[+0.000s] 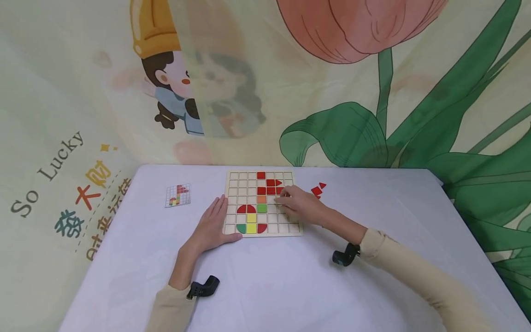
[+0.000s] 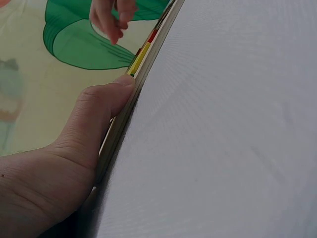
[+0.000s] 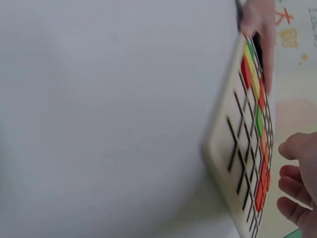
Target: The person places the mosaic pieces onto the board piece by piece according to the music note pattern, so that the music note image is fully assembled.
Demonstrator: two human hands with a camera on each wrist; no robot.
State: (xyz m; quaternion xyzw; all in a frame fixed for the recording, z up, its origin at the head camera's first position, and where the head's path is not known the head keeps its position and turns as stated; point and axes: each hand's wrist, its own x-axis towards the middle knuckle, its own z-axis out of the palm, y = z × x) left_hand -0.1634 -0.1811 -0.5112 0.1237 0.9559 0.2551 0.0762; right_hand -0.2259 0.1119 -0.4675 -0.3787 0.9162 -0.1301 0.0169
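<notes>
A pale square grid board [image 1: 280, 227] lies flat on the table with coloured pieces in its cells: red squares, red quarter-rounds, an orange square, a green square [image 1: 262, 208] and yellow squares [image 1: 251, 228]. My left hand [image 1: 209, 227] rests along the board's left edge with straight fingers, its thumb touching the near left corner. Over the board's right side hovers my right hand [image 1: 304, 205], beside the red pieces [image 1: 271, 191]. Its fingers are loosely bent; the right wrist view shows the thumb [image 3: 295, 146] apart from the fingers and no piece between them.
Left of the board lies a small printed card [image 1: 178, 195] with a coloured grid pattern. Several loose red pieces [image 1: 317, 191] lie right of the board. A white cloth covers the table [image 1: 265, 286], and a printed curtain [image 1: 249, 92] hangs behind it.
</notes>
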